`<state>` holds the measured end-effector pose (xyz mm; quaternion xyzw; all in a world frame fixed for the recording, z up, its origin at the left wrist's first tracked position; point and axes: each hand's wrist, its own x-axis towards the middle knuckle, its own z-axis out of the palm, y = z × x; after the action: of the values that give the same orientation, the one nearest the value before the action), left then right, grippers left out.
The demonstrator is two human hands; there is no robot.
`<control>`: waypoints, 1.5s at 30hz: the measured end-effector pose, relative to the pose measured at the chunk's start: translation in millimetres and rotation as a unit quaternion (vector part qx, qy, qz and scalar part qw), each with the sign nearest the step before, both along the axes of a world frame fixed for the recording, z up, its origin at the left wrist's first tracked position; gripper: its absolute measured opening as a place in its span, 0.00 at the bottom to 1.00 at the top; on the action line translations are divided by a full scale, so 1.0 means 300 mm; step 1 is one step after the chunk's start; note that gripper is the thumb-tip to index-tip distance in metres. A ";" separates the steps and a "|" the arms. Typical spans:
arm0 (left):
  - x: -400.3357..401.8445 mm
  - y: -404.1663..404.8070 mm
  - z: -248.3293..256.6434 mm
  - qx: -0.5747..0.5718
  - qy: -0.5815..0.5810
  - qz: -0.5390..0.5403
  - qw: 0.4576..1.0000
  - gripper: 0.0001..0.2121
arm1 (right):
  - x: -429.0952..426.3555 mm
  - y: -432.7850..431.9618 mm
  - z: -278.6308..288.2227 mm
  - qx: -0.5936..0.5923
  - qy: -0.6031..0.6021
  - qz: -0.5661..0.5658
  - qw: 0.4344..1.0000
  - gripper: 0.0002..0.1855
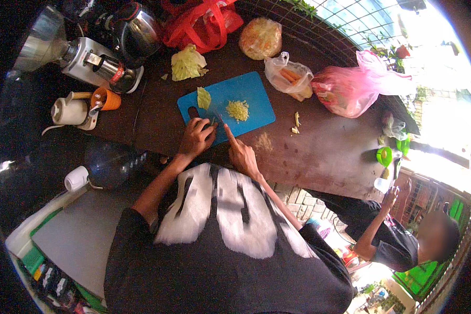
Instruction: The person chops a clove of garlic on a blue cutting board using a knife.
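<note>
A blue cutting board (pixel 259 88) lies at an angle on the dark brown table. My right hand (pixel 243 157) grips a knife (pixel 219 117), the index finger stretched along it; its handle is hidden in my palm. Beside the blade, my left hand (pixel 198 137) rests with curled fingers at the board's near left part. Something dark shows at those fingertips, too unclear to name. A small mound of finely chopped pale vegetable (pixel 238 110) sits right of the knife. Beyond my left hand is a piece of pale green leaf (pixel 204 98), near the board's handle hole.
Cabbage leaves (pixel 186 62) lie behind the board, near a red bag (pixel 204 29). Rightward are a clear bag with carrots (pixel 290 74), a pink plastic bag (pixel 345 90) and scraps (pixel 296 122). Leftward stand an appliance (pixel 102 64) and an orange cup (pixel 106 99). Another person (pixel 396 235) is at right.
</note>
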<state>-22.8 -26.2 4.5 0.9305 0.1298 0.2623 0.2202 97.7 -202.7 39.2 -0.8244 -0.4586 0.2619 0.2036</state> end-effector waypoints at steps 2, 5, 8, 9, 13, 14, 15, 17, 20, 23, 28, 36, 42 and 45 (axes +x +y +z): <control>0.000 0.001 0.004 0.007 0.003 -0.001 1.000 0.10 | 0.004 -0.002 -0.010 0.032 -0.001 0.010 0.999 0.45; 0.005 0.000 0.009 0.021 0.009 -0.001 1.000 0.12 | -0.001 -0.002 0.006 0.047 0.004 -0.008 0.999 0.44; 0.008 -0.003 0.003 0.017 0.016 0.005 1.000 0.14 | -0.002 -0.005 0.007 0.051 -0.005 -0.006 0.999 0.44; 0.007 -0.003 0.002 0.018 0.014 0.006 1.000 0.14 | -0.004 -0.003 0.008 0.052 -0.007 -0.004 0.999 0.44; 0.005 0.002 -0.001 0.036 0.008 -0.001 0.999 0.14 | -0.009 0.007 0.024 0.033 -0.006 -0.010 0.999 0.44; 0.006 0.004 -0.002 0.042 0.016 -0.005 0.999 0.14 | -0.009 0.010 0.032 0.026 -0.006 -0.011 1.000 0.44; 0.008 0.005 -0.001 0.044 0.015 -0.006 0.999 0.14 | -0.007 0.012 0.033 0.028 -0.007 -0.011 1.000 0.44; 0.007 0.003 0.002 0.042 0.011 -0.007 0.999 0.14 | -0.006 0.014 0.036 0.003 0.003 -0.009 1.000 0.42; 0.019 -0.002 0.025 0.042 0.023 -0.005 0.999 0.15 | -0.015 0.006 0.028 0.062 -0.025 -0.022 0.998 0.44; 0.025 0.001 0.019 0.047 0.033 -0.006 0.998 0.15 | -0.027 0.000 0.007 0.035 -0.026 -0.046 0.998 0.45; 0.009 0.005 -0.013 0.039 0.036 -0.007 0.999 0.19 | -0.024 0.013 0.044 0.040 0.029 -0.055 0.997 0.41; 0.042 -0.005 0.092 0.036 0.094 -0.012 0.995 0.20 | 0.015 -0.004 0.117 0.080 0.076 -0.079 0.991 0.38; 0.114 -0.014 0.105 0.014 0.079 0.035 0.996 0.15 | 0.029 -0.028 0.124 0.121 0.004 -0.083 0.989 0.43; 0.149 -0.025 0.069 -0.035 0.059 0.067 0.995 0.12 | 0.027 -0.034 0.118 0.082 0.006 -0.083 0.993 0.42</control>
<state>21.9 -33.6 25.1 0.9254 0.2139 0.2160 0.2263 105.9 -212.9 74.6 -0.8388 -0.4069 0.2107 0.2941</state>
